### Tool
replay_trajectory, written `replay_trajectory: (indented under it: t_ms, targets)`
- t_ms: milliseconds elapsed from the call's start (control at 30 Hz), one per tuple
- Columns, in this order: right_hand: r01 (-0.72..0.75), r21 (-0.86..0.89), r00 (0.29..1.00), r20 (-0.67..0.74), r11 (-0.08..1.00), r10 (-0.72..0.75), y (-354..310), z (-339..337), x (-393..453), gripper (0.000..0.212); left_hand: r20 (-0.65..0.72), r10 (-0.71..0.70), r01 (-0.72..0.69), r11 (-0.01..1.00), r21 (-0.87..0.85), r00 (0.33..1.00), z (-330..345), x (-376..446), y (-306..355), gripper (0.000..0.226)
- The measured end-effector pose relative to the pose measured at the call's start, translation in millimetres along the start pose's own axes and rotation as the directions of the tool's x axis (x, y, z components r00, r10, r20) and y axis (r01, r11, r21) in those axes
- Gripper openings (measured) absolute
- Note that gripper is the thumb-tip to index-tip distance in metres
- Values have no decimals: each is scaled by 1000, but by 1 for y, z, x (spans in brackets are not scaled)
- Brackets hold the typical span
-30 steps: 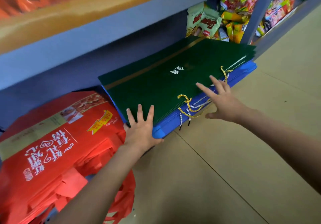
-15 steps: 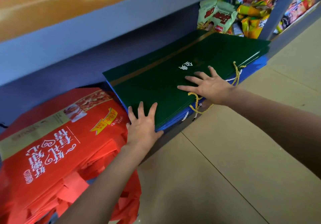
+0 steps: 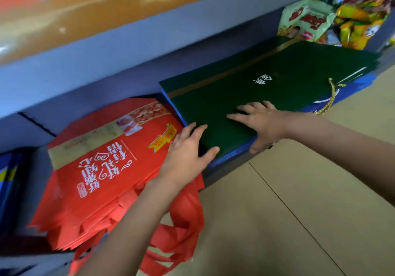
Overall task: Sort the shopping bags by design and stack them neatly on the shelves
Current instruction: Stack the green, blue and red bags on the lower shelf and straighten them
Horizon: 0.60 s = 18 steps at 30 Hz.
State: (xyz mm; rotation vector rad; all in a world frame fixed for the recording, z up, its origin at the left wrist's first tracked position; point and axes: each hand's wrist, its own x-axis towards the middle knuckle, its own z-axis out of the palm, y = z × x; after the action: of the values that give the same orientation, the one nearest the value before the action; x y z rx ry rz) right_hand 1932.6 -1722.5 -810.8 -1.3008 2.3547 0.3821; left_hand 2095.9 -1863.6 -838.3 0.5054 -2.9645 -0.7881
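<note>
A stack of dark green paper bags (image 3: 284,78) with white lettering lies flat on blue bags (image 3: 233,154) on the bottom shelf. Yellow and white cord handles (image 3: 330,97) hang off its right front edge. My left hand (image 3: 188,147) rests flat at the stack's near left corner, fingers straight, thumb along the front edge. My right hand (image 3: 260,119) presses flat on the green top bag, thumb down over the front edge. To the left lies a pile of red fabric bags (image 3: 102,168) with white characters, their handles spilling toward the floor.
The blue-grey upper shelf (image 3: 128,46) overhangs the bags. Snack packets (image 3: 307,21) fill the shelf bay at the back right. More blue bags (image 3: 8,181) stand at the far left. Beige tiled floor (image 3: 299,211) spreads to the right.
The green and blue stack has slid deeper into the shelf. My right hand moved from the cord handles onto the green top bag, leftward toward my left hand.
</note>
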Motion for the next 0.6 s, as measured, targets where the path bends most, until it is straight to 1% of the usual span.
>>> replay_trajectory:
  t_ms: [33,67,100,167,233,333,400,467,533,600]
  targets:
    - [77,30,996,-41,997,-76,-15,-3,1,105,-59,-5,4,1000,-8,998,-8,-8,-12,81]
    - [151,74,986,-80,986,-145,-29,-6,4,102,-88,-25,26,1000,15,996,-15,-16,-25,82]
    - [220,133,973,-108,966,-206,-45,-9,7,100,-82,-61,67,995,72,995,-20,-25,-38,79]
    - [325,230,945,-124,917,-303,-77,-13,14,95,26,-176,164,954,249,984,-26,-44,-64,75]
    - [365,255,931,-101,895,-351,-106,-15,24,95,163,-259,191,920,342,952,-31,-61,-84,77]
    - [335,252,938,-3,908,-346,-133,-17,41,100,265,-270,167,920,355,926,-40,-73,-107,71]
    - [283,257,949,65,924,-309,-140,-19,50,106,295,-262,154,926,344,919,-48,-75,-115,65]
    - [234,287,957,99,929,-272,-143,-20,54,112,301,-239,127,929,348,923,-53,-81,-120,60]
    - [206,344,963,96,916,-252,-146,-20,52,112,275,-202,99,932,349,940,-57,-89,-126,57]
    - [198,418,973,22,887,-228,-148,-20,46,107,245,-179,98,946,311,953,-63,-98,-134,55]
